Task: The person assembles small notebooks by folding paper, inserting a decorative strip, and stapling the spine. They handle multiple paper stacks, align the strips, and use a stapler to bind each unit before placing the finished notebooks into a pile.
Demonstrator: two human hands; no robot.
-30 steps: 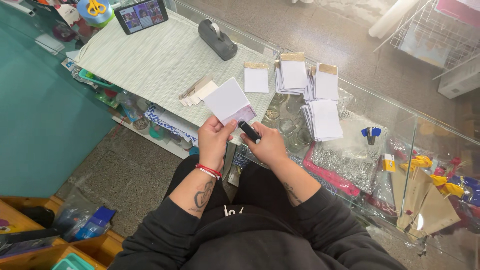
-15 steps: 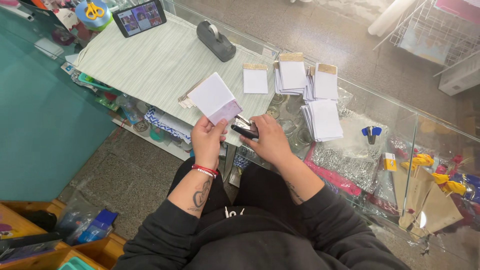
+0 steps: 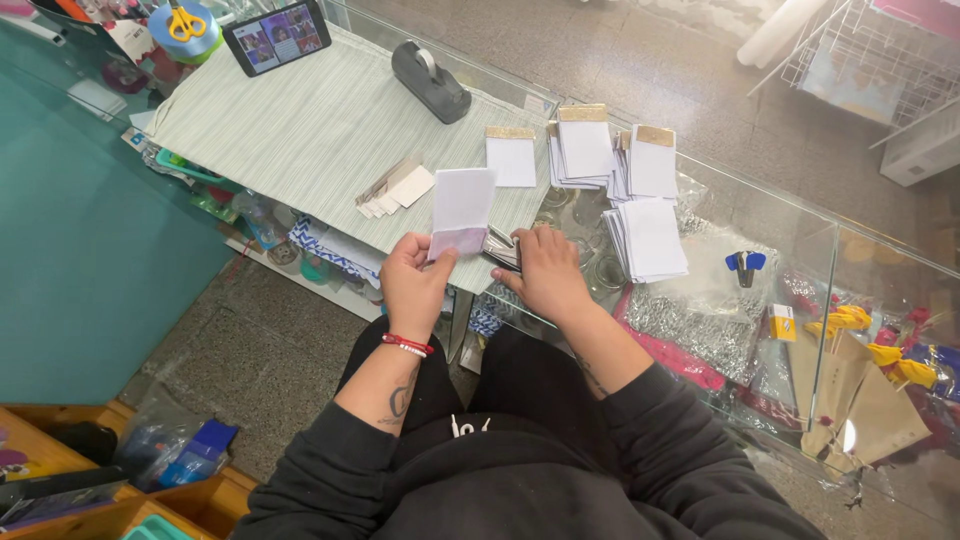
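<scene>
Person seated at a glass table [image 3: 800,230], seen from above. Left hand [image 3: 415,280] pinches a small white paper bag [image 3: 461,212] by its lower edge, thumb and fingers clamped on the pale lilac fold; the bag stands upright over the near edge of a striped green mat [image 3: 300,130]. A red bracelet [image 3: 406,345] sits on that wrist.

Right hand [image 3: 545,272] lies palm down at 3 o'clock from the left, fingers curled over a flat stack of dark-edged sheets [image 3: 502,247] at the mat's corner. It presses on the stack; I cannot tell whether it actually grips anything.

At 12 o'clock from the hands: one single bag with a gold top strip [image 3: 511,156], then stacks of the same gold-topped bags [image 3: 610,150]. At 2 o'clock from the right hand, a plain white pile [image 3: 650,238].

At 10 o'clock, a fan of narrow card strips [image 3: 395,187] lies on the mat. Farther off at 11 o'clock, a grey tape dispenser [image 3: 430,80] and a propped tablet [image 3: 277,35].
</scene>
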